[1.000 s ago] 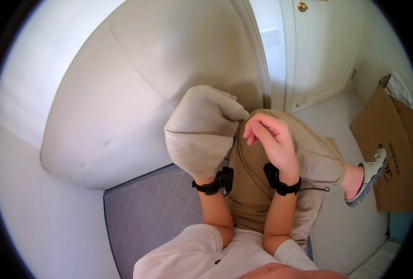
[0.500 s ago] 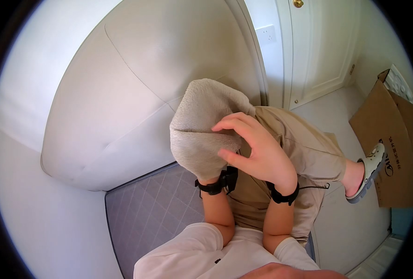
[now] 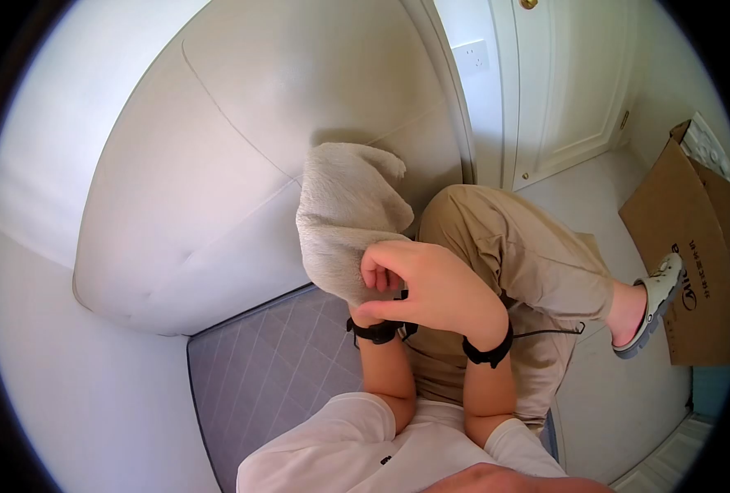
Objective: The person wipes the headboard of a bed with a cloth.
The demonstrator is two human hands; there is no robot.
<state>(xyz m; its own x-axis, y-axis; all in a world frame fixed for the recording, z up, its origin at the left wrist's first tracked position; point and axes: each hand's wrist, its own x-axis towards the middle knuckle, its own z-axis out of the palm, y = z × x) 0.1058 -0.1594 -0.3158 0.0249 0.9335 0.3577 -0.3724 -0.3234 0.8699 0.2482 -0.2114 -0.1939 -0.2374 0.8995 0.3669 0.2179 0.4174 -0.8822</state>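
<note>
A beige, fuzzy cloth (image 3: 344, 218) hangs over my left hand and hides its palm and fingers. Only the wrist shows below it, circled by a black strap (image 3: 375, 332). At the cloth's lower right edge is my right hand (image 3: 439, 283), its fingers bent and its thumb held apart from them. The gap between thumb and fingers looks bare, though the fingertips overlap the cloth in view and may touch it. Another black strap (image 3: 488, 355) goes round my right wrist.
A padded beige headboard (image 3: 241, 164) rises behind the cloth, above a grey quilted mattress (image 3: 274, 361). My bent leg in tan trousers (image 3: 529, 255) is to the right, with a clog (image 3: 656, 304) on the foot. Beyond it stands a cardboard box (image 3: 685, 263), near a white cabinet door (image 3: 574, 90).
My right hand has moved down and slightly left, and its fingers have curled more. The cloth's right side has drawn back from my knee, and its upper right corner now folds over.
</note>
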